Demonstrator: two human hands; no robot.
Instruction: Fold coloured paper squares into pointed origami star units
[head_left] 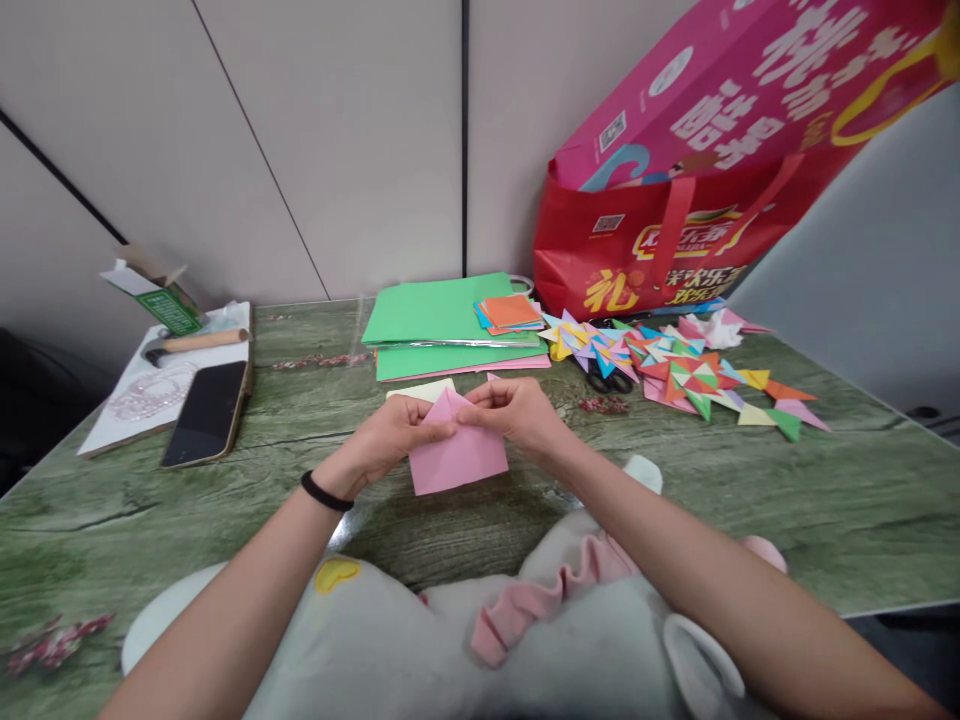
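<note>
A pink sheet of origami paper (459, 462), partly folded to a point at its top, is held up just above the table between my two hands. My left hand (394, 432) pinches its left side, thumb laid across the front. On the other side my right hand (517, 412) grips the folded edge near the peak, with thumb and fingers pressed together. Behind the left fingers a pale yellow piece of paper (431, 390) shows in part. Fingertips behind the pink paper are hidden.
Green paper sheets (427, 310) lie behind my hands, topped by small orange squares (511, 312). Folded colourful paper pieces (694, 375) and black scissors (609, 380) are at right, before a red bag (600, 240). A phone (206, 412) and hammer (202, 341) lie left. A grey plush (375, 640) is nearest me.
</note>
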